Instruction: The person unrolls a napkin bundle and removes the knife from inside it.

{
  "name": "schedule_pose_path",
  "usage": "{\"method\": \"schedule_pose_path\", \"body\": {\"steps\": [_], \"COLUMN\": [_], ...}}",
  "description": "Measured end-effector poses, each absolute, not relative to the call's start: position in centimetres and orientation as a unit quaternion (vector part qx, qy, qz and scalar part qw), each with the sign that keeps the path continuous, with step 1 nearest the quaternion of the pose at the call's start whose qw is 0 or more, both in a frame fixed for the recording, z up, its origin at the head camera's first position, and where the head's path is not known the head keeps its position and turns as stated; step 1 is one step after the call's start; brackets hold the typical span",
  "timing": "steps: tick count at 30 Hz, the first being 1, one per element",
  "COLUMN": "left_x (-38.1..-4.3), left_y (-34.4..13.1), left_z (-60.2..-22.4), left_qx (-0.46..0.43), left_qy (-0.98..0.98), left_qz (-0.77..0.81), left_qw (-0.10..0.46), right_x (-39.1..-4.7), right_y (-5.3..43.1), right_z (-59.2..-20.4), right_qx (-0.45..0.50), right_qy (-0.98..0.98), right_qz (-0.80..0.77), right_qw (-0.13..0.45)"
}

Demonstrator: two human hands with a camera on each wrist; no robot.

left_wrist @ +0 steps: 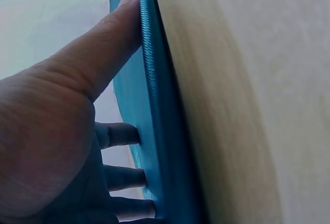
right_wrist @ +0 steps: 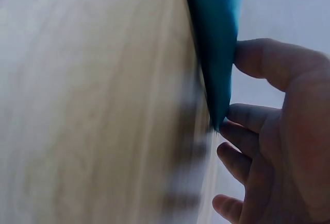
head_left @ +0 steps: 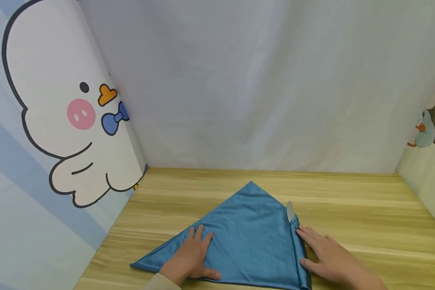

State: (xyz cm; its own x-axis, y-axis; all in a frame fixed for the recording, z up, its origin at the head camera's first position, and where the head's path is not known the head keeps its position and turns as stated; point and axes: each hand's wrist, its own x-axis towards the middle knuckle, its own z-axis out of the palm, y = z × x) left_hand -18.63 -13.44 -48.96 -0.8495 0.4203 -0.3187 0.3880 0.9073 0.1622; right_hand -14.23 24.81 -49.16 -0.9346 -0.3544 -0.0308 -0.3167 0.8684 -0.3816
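Observation:
A shiny blue cloth napkin (head_left: pixel 253 237), folded into a triangle, lies on the table with one point facing away. Its right side is rolled into a narrow tube (head_left: pixel 299 253). Out of the tube's far end sticks a silver, rounded blade (head_left: pixel 290 211), like a table knife's; the rest of it is hidden in the cloth. My left hand (head_left: pixel 190 255) rests on the left part of the napkin with fingers spread, the thumb near the stitched front edge (left_wrist: pixel 147 38). Fingertips and thumb of my right hand (head_left: pixel 330 257) touch the roll's outer side, the fingers fairly straight.
The wood-grain table (head_left: pixel 377 213) extends around the napkin. A pale curtain (head_left: pixel 261 88) hangs along its back edge. At the left stands a panel with a cartoon duck (head_left: pixel 47 88), and another printed panel (head_left: pixel 427 177) borders the right side.

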Motion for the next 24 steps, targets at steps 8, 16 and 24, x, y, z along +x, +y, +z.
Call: {"method": "schedule_pose_path", "body": {"steps": [8,16,24], "left_x": [-18.57,-18.54,-18.86], "left_y": [-13.43,-13.42,-14.14], "left_z": [-49.06,-49.17,-49.42], "left_qx": [0.207,0.207,0.215], "left_qy": [0.961,0.961,0.960], "left_qz": [0.050,0.052,0.066], "left_qw": [0.174,0.177,0.170], "right_x": [-14.09,-13.65,-13.77], "right_y": [25.40,25.73,24.85], "right_z": [-48.98,-49.04,-48.39], "right_qx": [-0.182,-0.190,-0.199], "right_qy": [0.965,0.965,0.962], "right_qz": [-0.185,-0.180,-0.187], "right_qw": [0.048,0.014,0.030]}}
